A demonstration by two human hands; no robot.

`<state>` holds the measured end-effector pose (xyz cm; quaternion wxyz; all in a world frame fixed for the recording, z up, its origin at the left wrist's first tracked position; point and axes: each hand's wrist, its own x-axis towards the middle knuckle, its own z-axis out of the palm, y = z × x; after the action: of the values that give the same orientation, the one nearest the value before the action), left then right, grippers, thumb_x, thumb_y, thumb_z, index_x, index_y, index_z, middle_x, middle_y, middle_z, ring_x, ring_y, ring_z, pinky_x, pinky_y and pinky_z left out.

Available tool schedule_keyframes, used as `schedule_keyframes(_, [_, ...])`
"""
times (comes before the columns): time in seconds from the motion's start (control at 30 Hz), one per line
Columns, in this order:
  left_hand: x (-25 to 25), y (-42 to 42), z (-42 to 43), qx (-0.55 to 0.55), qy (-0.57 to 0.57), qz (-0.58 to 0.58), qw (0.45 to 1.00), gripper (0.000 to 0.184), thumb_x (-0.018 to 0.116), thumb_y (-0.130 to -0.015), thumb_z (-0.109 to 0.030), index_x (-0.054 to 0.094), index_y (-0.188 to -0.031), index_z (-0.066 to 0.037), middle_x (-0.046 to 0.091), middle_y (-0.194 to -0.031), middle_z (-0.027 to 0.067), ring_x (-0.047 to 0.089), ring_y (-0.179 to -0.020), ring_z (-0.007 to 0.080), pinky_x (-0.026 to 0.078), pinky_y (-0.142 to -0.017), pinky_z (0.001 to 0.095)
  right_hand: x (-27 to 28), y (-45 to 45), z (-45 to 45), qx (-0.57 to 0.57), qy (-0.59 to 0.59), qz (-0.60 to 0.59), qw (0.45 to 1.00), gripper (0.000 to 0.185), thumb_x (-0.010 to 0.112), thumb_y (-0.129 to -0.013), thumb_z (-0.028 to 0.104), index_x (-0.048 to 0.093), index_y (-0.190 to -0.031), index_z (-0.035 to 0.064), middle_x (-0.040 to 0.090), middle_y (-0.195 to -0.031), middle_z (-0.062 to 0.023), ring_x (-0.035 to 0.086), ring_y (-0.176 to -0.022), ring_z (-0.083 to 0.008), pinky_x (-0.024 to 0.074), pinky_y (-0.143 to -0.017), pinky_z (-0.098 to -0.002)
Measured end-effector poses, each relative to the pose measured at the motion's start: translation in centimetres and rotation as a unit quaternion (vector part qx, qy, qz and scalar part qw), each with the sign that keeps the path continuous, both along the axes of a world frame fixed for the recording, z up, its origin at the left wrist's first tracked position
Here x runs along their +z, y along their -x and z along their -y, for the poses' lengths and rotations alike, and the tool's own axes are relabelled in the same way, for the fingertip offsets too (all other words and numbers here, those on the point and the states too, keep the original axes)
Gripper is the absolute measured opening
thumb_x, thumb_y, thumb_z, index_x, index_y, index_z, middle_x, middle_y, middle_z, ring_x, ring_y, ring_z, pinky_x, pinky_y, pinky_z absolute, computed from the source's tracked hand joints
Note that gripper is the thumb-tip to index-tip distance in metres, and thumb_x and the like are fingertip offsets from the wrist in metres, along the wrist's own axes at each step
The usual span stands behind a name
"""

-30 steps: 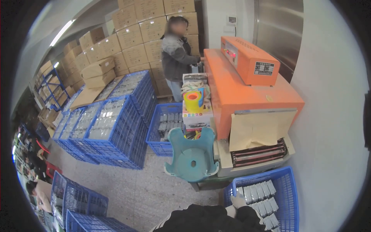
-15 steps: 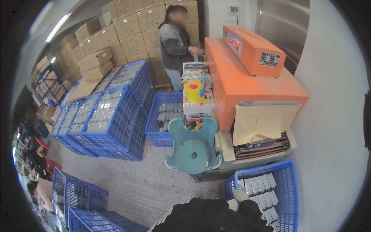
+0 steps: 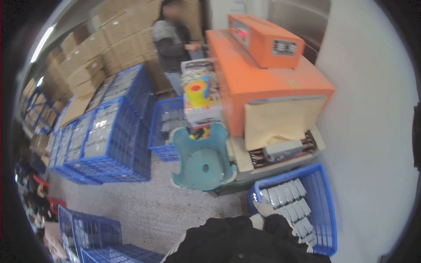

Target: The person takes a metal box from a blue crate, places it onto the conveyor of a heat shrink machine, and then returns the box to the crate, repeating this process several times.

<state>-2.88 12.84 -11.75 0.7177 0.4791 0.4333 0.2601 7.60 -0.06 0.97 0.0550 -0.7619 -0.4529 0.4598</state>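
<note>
My right hand (image 3: 265, 206), in a light glove, is at the near left corner of a blue basket (image 3: 330, 219), beside rows of grey wrapped packs (image 3: 284, 194). Blur hides its fingers and anything in them. Just below it, a pale patch at the end of the other dark sleeve looks like my left hand (image 3: 257, 221), mostly hidden. Above the basket, a grey wrapped pack (image 3: 284, 149) lies on the rollers at the mouth of an orange machine (image 3: 263, 83), under a tan flap (image 3: 274, 122).
A teal stool (image 3: 204, 168) stands upside down left of the machine. Behind it are yellow tape (image 3: 196, 93) and a blue crate (image 3: 164, 151). Stacked blue crates (image 3: 118, 153) and cartons (image 3: 127, 39) fill the left. A co-worker (image 3: 171, 48) stands behind the machine.
The view has shifted, moving the scene left and up. A grey pack now shows on the rollers beneath the flap. The co-worker's hands have come up beside the machine. My right hand stays by the basket corner.
</note>
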Motion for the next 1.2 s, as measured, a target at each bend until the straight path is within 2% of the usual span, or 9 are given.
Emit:
schedule_keyframes(0.13, [1.5,-6.2,14.9,-0.052,0.069,0.024,0.996,0.032,0.04,-0.106,-0.023,0.06,-0.125,-0.007,0.061,-0.091,0.0064,0.058,-0.096,0.0162,0.035,-0.11,0.0256,0.1,-2.5,-2.9,-0.218,-0.361,0.009,0.907,0.056,0.067,-0.082,0.03,0.052,-0.124,-0.0047,0.058,-0.118,-0.022,0.054,-0.113,-0.0345,0.04,-0.104,-0.0416])
schedule_keyframes(0.2, [12.7,-2.8,10.5,-0.057,-0.248,-0.121,0.959,0.027,0.049,-0.094,-0.019,0.063,-0.108,-0.001,0.063,-0.094,0.0179,0.06,-0.092,0.0322,0.045,-0.091,0.0417,8.1,-6.5,-8.5,-0.402,-0.46,-0.078,0.788,0.072,0.061,-0.094,0.03,0.024,-0.145,-0.0056,0.026,-0.149,-0.0242,0.027,-0.14,-0.0326,0.0226,-0.118,-0.0415])
schedule_keyframes(0.3, [20.0,-3.0,5.7,0.115,-0.3,-0.137,0.937,0.058,0.046,-0.098,-0.028,0.027,-0.143,0.003,0.027,-0.146,0.0255,0.026,-0.137,0.0373,0.019,-0.116,0.0461,7.9,-13.6,-15.7,-0.311,-0.543,0.029,0.779,0.033,0.057,-0.09,0.031,0.058,-0.113,0.0061,0.06,-0.114,-0.0143,0.054,-0.11,-0.0263,0.0359,-0.101,-0.0341])
schedule_keyframes(0.37, [21.1,-4.3,1.7,0.202,-0.29,-0.055,0.934,0.042,0.046,-0.096,-0.022,0.039,-0.129,0.002,0.04,-0.129,0.021,0.037,-0.121,0.0319,0.027,-0.108,0.0419,4.6,-15.9,-18.5,-0.166,-0.572,0.222,0.772,0.037,0.063,-0.087,0.042,0.062,-0.097,0.0062,0.065,-0.095,-0.0134,0.061,-0.093,-0.0312,0.0425,-0.087,-0.0397])
schedule_keyframes(0.4, [21.2,-4.6,1.8,0.215,-0.273,-0.038,0.937,0.038,0.046,-0.095,-0.02,0.042,-0.126,0.001,0.044,-0.124,0.0198,0.04,-0.117,0.0306,0.029,-0.106,0.0409,3.7,-16.3,-17.2,-0.13,-0.558,0.273,0.773,0.039,0.065,-0.086,0.045,0.063,-0.093,0.0062,0.066,-0.09,-0.0132,0.062,-0.089,-0.0325,0.0442,-0.084,-0.0411])
schedule_keyframes(0.5, [22.0,-4.4,4.0,0.243,-0.255,-0.074,0.933,0.034,0.05,-0.088,-0.011,0.049,-0.12,0.0,0.054,-0.114,0.0177,0.05,-0.108,0.0315,0.038,-0.096,0.0422,7.4,-15.3,-11.2,-0.225,-0.38,-0.078,0.894,0.064,0.073,-0.082,0.045,0.046,-0.123,0.0045,0.058,-0.117,-0.0165,0.058,-0.107,-0.0268,0.0463,-0.092,-0.0361])
schedule_keyframes(0.6, [20.5,-2.3,8.7,0.134,-0.166,-0.11,0.971,0.062,0.05,-0.097,-0.029,0.027,-0.145,0.002,0.033,-0.147,0.023,0.031,-0.137,0.0356,0.024,-0.115,0.0467,11.0,-14.0,-2.5,-0.247,-0.251,-0.292,0.889,0.078,0.076,-0.079,0.045,0.043,-0.136,0.0026,0.055,-0.13,-0.0123,0.056,-0.112,-0.0212,0.0456,-0.095,-0.0312])
schedule_keyframes(0.8, [17.2,-0.5,15.0,0.049,-0.054,-0.124,0.99,0.049,0.043,-0.1,-0.032,0.047,-0.138,-0.002,0.04,-0.144,0.0155,0.04,-0.135,0.0247,0.034,-0.114,0.0393,8.7,-12.8,6.9,-0.337,-0.193,-0.162,0.907,0.099,0.075,-0.075,0.048,0.032,-0.148,-0.004,0.041,-0.148,-0.0197,0.044,-0.133,-0.0292,0.0376,-0.111,-0.0402])
schedule_keyframes(1.2, [17.2,-0.7,16.1,0.017,-0.072,-0.183,0.98,0.046,0.041,-0.094,-0.022,0.051,-0.134,-0.001,0.047,-0.139,0.0182,0.048,-0.128,0.027,0.039,-0.109,0.0391,-2.5,-5.1,2.4,-0.075,-0.112,-0.162,0.978,0.08,0.043,-0.097,0.059,0.024,-0.154,0.006,0.03,-0.156,-0.0193,0.03,-0.144,-0.0344,0.0234,-0.118,-0.0466])
